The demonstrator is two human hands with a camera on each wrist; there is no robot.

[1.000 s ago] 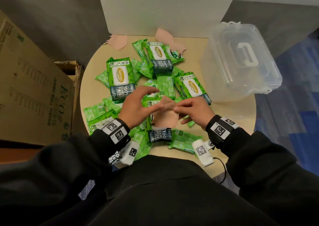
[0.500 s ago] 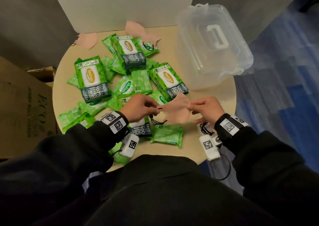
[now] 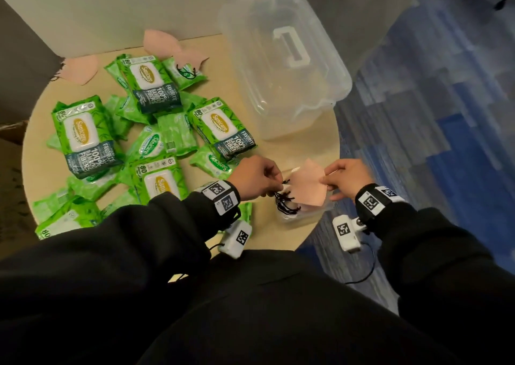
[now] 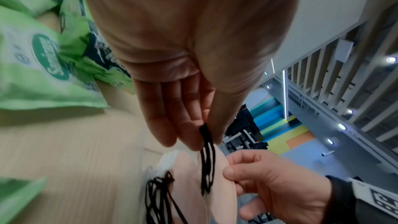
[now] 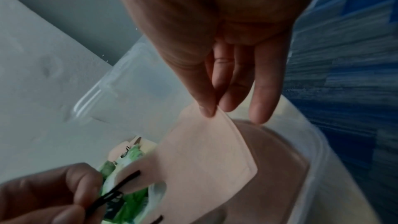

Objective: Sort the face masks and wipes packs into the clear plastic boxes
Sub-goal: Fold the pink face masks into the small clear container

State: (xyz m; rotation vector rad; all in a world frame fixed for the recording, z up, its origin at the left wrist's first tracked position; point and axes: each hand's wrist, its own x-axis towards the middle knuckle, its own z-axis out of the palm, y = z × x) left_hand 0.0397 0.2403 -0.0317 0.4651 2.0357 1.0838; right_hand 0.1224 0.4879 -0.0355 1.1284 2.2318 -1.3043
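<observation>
I hold a pink face mask (image 3: 308, 189) stretched between both hands at the table's front right. My left hand (image 3: 274, 182) pinches its black ear loops (image 4: 206, 151) between thumb and fingertips. My right hand (image 3: 324, 180) pinches the mask's opposite edge (image 5: 212, 110). The mask hangs just above a small clear box (image 3: 292, 221), which holds more pink masks with black loops. Several green wipes packs (image 3: 80, 136) lie scattered over the left and middle of the table. Three more pink masks (image 3: 80, 69) lie at the back.
A large clear box (image 3: 278, 108) with a white handle on its lid stands at the table's back right. A white panel (image 3: 125, 8) rises behind the round table (image 3: 44, 169). Blue carpet lies to the right, and the small box sits near the table edge.
Both hands have carried the mask to the right, from above the wipes packs to above the small clear box. The left hand now pinches the ear loops.
</observation>
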